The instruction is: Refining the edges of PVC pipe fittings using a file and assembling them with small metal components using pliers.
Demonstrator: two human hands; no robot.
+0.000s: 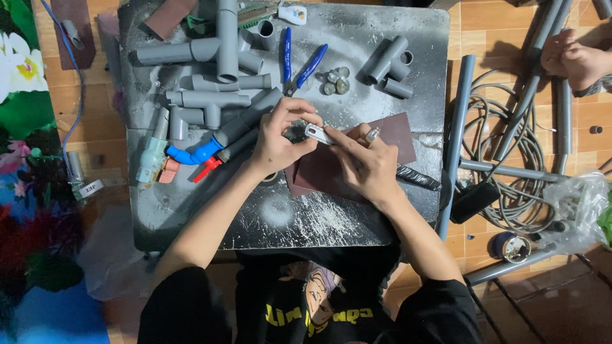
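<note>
Both your hands meet over the grey tabletop [357,210]: left hand [278,137] and right hand [364,162] each pinch the small silver fitting [317,133] between their fingers, above a brown sandpaper sheet [331,169], near blue-handled pliers [299,64].

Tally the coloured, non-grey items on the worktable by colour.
Blue-handled pliers: 1
Blue pipe elbow: 1
Red valve handle: 1
Brown sandpaper sheet under the right hand: 1
Total: 4
</note>
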